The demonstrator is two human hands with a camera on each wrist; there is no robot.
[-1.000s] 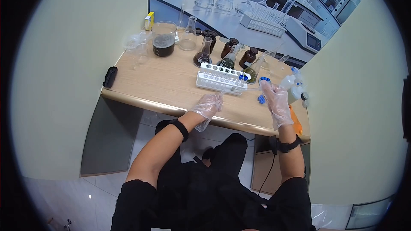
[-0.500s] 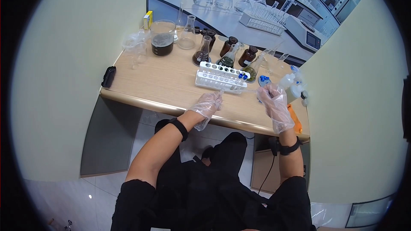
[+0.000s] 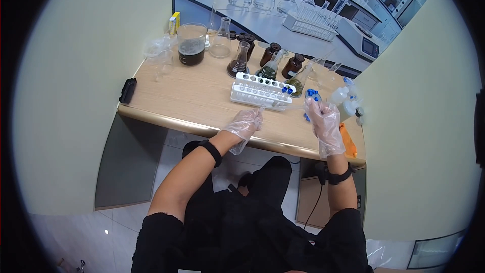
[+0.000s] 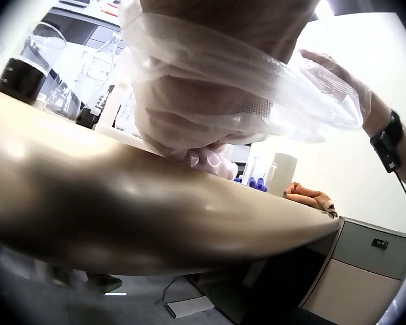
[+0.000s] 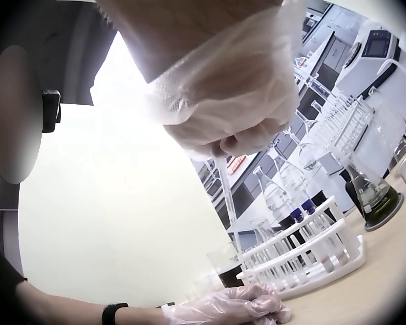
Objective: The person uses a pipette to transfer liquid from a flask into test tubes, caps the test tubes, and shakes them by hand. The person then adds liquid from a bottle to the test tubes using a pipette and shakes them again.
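My gloved left hand is low over the table's front edge, fingers curled round a small clear tube that is mostly hidden by them. To its right, my gloved right hand is raised and pinches a thin clear dropper, which slants down toward the left hand in the right wrist view. Just beyond the left hand stands a white test tube rack with clear tubes. Two of these carry blue caps at the rack's right end.
Conical flasks with dark liquid and brown bottles line up behind the rack. A beaker of dark liquid is at back left. On the right lie loose blue caps, white plastic bottles and an orange cloth.
My right hand has come slightly down and toward me, and its fingers have shifted on the dropper. The left hand has stayed nearly still.
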